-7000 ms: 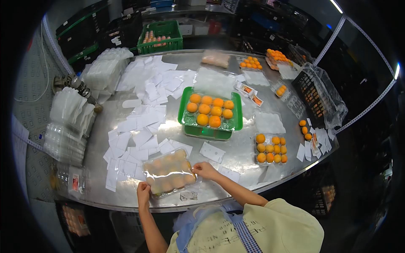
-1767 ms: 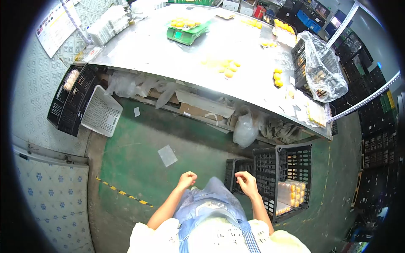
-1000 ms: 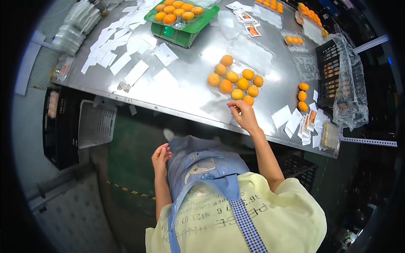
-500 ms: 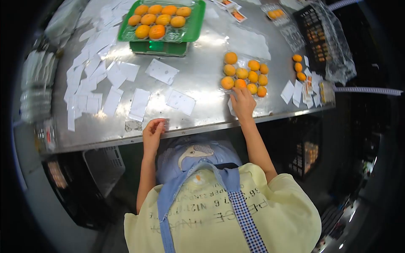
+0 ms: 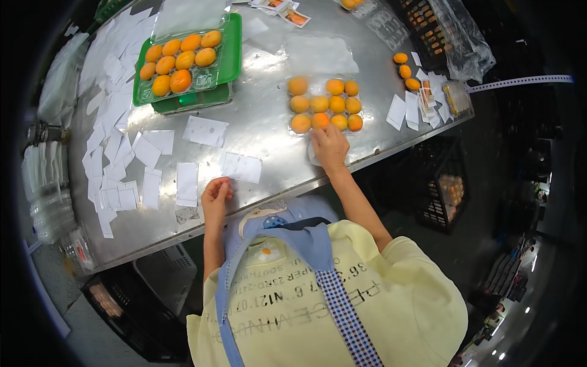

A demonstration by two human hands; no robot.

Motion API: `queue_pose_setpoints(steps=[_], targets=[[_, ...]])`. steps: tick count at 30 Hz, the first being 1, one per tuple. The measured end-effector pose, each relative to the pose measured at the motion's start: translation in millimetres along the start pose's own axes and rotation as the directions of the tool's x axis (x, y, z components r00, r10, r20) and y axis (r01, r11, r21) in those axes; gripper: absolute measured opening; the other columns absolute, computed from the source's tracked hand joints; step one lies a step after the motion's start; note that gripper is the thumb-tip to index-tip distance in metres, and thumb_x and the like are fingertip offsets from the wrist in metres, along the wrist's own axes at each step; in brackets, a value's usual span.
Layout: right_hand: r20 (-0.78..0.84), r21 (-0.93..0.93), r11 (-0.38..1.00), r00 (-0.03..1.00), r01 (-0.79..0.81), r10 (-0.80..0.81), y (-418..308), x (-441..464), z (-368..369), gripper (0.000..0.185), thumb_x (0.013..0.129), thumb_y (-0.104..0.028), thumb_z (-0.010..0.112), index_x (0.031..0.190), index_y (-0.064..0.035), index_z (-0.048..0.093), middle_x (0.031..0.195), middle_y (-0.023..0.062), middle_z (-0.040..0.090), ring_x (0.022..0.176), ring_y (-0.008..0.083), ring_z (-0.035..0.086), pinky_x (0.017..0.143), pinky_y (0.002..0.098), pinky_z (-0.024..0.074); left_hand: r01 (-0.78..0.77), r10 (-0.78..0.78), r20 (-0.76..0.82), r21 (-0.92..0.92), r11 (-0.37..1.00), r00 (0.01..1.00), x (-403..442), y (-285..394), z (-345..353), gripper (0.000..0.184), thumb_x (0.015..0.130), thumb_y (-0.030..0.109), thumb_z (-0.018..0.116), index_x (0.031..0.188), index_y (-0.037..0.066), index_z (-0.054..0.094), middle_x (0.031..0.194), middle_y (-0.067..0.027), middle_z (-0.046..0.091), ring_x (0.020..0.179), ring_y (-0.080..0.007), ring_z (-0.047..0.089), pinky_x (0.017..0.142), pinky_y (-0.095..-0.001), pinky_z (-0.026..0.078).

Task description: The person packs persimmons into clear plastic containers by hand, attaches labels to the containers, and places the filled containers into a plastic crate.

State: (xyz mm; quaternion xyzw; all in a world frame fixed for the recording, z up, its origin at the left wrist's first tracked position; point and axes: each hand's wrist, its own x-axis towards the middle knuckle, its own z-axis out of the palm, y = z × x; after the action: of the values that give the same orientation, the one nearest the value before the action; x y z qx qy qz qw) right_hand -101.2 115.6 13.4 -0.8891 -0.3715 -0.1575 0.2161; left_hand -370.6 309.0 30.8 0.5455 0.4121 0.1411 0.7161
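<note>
At the near edge of a clear plastic fruit tray (image 5: pixel 319 89), my right hand (image 5: pixel 331 150) has its fingers closed on an orange fruit (image 5: pixel 319 120) in the front row. Several more round orange fruits fill the tray, with a gap in its back row. A white piece (image 5: pixel 314 154) lies partly hidden under that hand. My left hand (image 5: pixel 215 196) is over the table's front edge, fingers curled together; whether anything small is between them is hidden. Just beyond its fingertips lies a white card (image 5: pixel 242 167).
A filled fruit tray (image 5: pixel 183 60) sits on a green tray (image 5: pixel 231 52) atop a green-lit device at the back left. Many white cards (image 5: pixel 110 122) cover the left side. Loose fruits (image 5: pixel 405 71), cards and a black crate (image 5: pixel 422 27) are at right.
The whole view has turned and shifted, so the table sits tilted and further left. My right hand stays at the same front-row fruit. My left hand remains curled by the table edge.
</note>
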Motion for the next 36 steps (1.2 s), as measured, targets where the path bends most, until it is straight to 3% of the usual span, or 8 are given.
queue_pose_setpoints(steps=[12, 15, 18, 22, 25, 28, 34, 36], targets=[[0.070, 0.200, 0.969, 0.984, 0.147, -0.164, 0, -8, -27, 0.012, 0.070, -0.011, 0.070, 0.080, -0.0090, 0.064, 0.079, 0.0053, 0.055, 0.072, 0.0224, 0.055, 0.060, 0.0354, 0.0433, 0.066, -0.069, 0.031, 0.105, 0.992, 0.997, 7, 2, 28, 0.015, 0.091, 0.011, 0.058, 0.102, 0.004, 0.064, 0.087, -0.0009, 0.063, 0.073, -0.0067, 0.055, 0.066, -0.0195, 0.044], [0.210, 0.609, 0.784, 0.978, -0.123, -0.011, -5, -12, -50, 0.018, 0.073, -0.005, 0.070, 0.090, -0.0050, 0.064, 0.085, 0.0045, 0.060, 0.060, 0.0195, 0.054, 0.053, 0.0297, 0.0423, 0.076, -0.079, 0.019, 0.131, 0.988, 0.997, 9, -1, 28, 0.015, 0.091, 0.011, 0.058, 0.102, 0.004, 0.064, 0.087, -0.0007, 0.063, 0.073, -0.0067, 0.055, 0.066, -0.0195, 0.044], [0.311, 0.692, 0.702, 0.947, -0.166, -0.083, 10, -18, -57, 0.026, 0.074, -0.006, 0.071, 0.098, -0.0028, 0.063, 0.088, 0.0056, 0.062, 0.053, 0.0171, 0.052, 0.049, 0.0265, 0.0420, 0.085, -0.087, 0.008, 0.174, 0.981, 0.996, 11, 0, 31, 0.016, 0.090, 0.011, 0.058, 0.103, 0.003, 0.064, 0.086, -0.0006, 0.062, 0.073, -0.0065, 0.054, 0.066, -0.0195, 0.043], [0.257, 0.305, 0.934, 0.961, -0.183, 0.105, 15, 25, -55, 0.038, 0.071, -0.016, 0.076, 0.104, -0.0043, 0.062, 0.090, 0.0060, 0.061, 0.062, 0.0202, 0.058, 0.055, 0.0291, 0.0469, 0.081, -0.087, 0.023, 0.198, 0.977, 0.996, 11, 4, 38, 0.016, 0.090, 0.011, 0.058, 0.103, 0.003, 0.064, 0.086, -0.0003, 0.062, 0.073, -0.0064, 0.054, 0.066, -0.0196, 0.043], [0.361, 0.208, 0.974, 0.933, -0.093, 0.012, 17, 30, -46, 0.046, 0.069, -0.024, 0.077, 0.107, -0.0078, 0.060, 0.101, 0.0082, 0.058, 0.089, 0.0284, 0.060, 0.069, 0.0394, 0.0491, 0.054, -0.069, 0.049, 0.251, 0.967, 0.996, 12, 1, 39, 0.016, 0.090, 0.011, 0.058, 0.103, 0.004, 0.064, 0.086, -0.0003, 0.061, 0.073, -0.0066, 0.053, 0.066, -0.0200, 0.043], [0.355, 0.189, 0.977, 0.934, -0.096, 0.023, 17, 27, -40, 0.049, 0.066, -0.024, 0.079, 0.108, -0.0080, 0.059, 0.107, 0.0093, 0.055, 0.094, 0.0297, 0.058, 0.073, 0.0406, 0.0484, 0.049, -0.064, 0.051, 0.258, 0.965, 0.997, 9, -2, 37, 0.016, 0.089, 0.010, 0.058, 0.104, 0.004, 0.064, 0.085, -0.0005, 0.061, 0.072, -0.0070, 0.053, 0.066, -0.0206, 0.043], [0.305, 0.163, 0.985, 0.952, -0.057, 0.004, 19, 27, -41, 0.045, 0.070, -0.022, 0.077, 0.109, -0.0077, 0.060, 0.102, 0.0067, 0.058, 0.082, 0.0236, 0.061, 0.066, 0.0354, 0.0493, 0.058, -0.067, 0.030, 0.241, 0.969, 0.997, 7, -9, 33, 0.016, 0.089, 0.010, 0.058, 0.103, 0.004, 0.064, 0.086, -0.0008, 0.061, 0.073, -0.0073, 0.053, 0.065, -0.0210, 0.043], [0.350, 0.303, 0.926, 0.930, -0.227, 0.113, 34, 12, -28, 0.042, 0.071, -0.023, 0.076, 0.107, -0.0076, 0.061, 0.100, 0.0057, 0.059, 0.074, 0.0192, 0.061, 0.062, 0.0324, 0.0486, 0.059, -0.067, 0.028, 0.226, 0.972, 0.997, 6, -12, 32, 0.016, 0.089, 0.010, 0.058, 0.103, 0.004, 0.064, 0.086, -0.0008, 0.061, 0.073, -0.0074, 0.053, 0.065, -0.0210, 0.043]])
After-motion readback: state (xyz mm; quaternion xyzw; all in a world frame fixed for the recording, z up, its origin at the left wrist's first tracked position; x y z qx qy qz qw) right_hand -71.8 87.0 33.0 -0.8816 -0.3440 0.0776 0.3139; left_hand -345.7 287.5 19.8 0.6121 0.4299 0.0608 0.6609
